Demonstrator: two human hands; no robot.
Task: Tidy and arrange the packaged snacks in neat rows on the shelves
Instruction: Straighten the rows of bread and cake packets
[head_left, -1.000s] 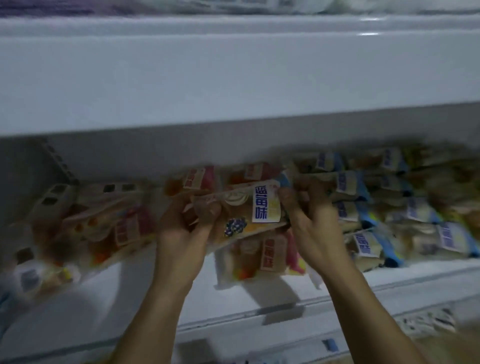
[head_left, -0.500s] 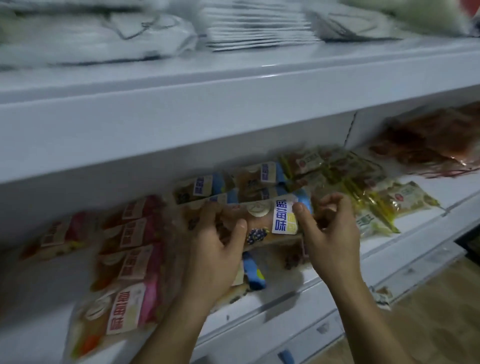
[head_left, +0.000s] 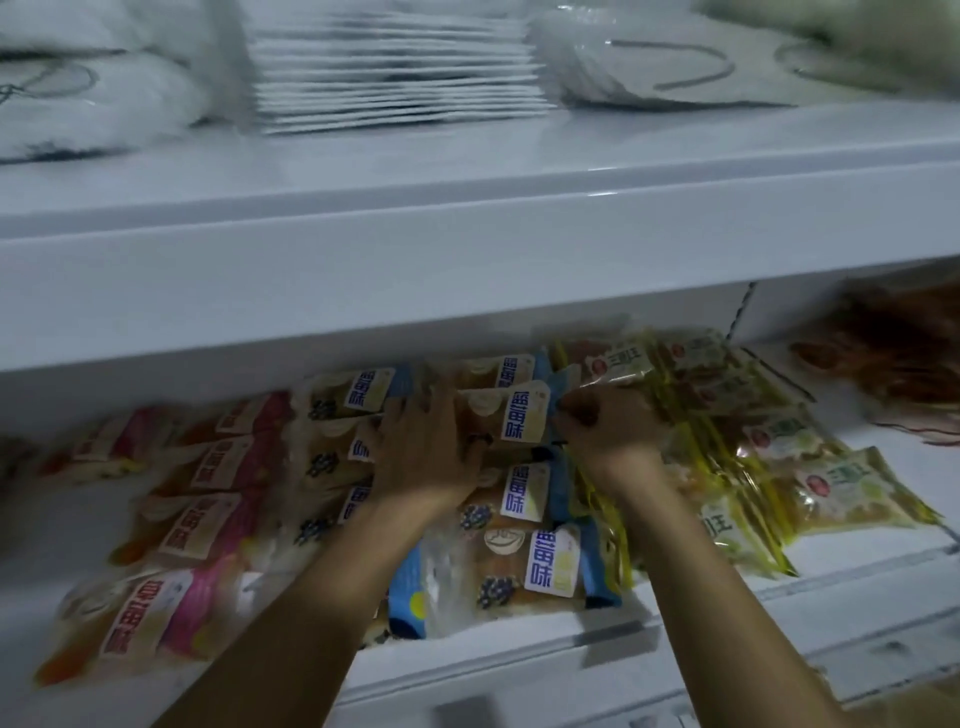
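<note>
Right, I'm looking at 2 hands working in the lower shelf (head_left: 519, 670), both up in the blue section. Left hand (head_left: 423, 449) is lying flat w/ straight fingers, pressing on the blue-trimmed pkts; its grip is released, nothing clenched. Right hand (head_left: 605, 428) is curling its fingers at the right end of the top blue packet (head_left: 511, 415), grip pinching that pkt's edge, as far as the blur lets me tell.

Counting blue-trimmed snack pkts: I'm making out approx. 8, in 2 columns running front to back; the front blue packet (head_left: 524, 566) is lying nearest the shelf lip, label up. To their left, pink-trimmed packets (head_left: 208, 512): approx. 5 visible, overlapping, the front pink packet (head_left: 140, 618) being nearest the lip. To the right, yellow-edged packets (head_left: 779, 441): at least 5 w/ readable labels, fanned out and touching the blue column.

Far right, behind a divider, a reddish-brown heap (head_left: 893, 353), too blurred to count. Upper shelf (head_left: 467, 260) is carrying 1 stack of white flat packs (head_left: 400, 78) plus white bundles either side.
</note>
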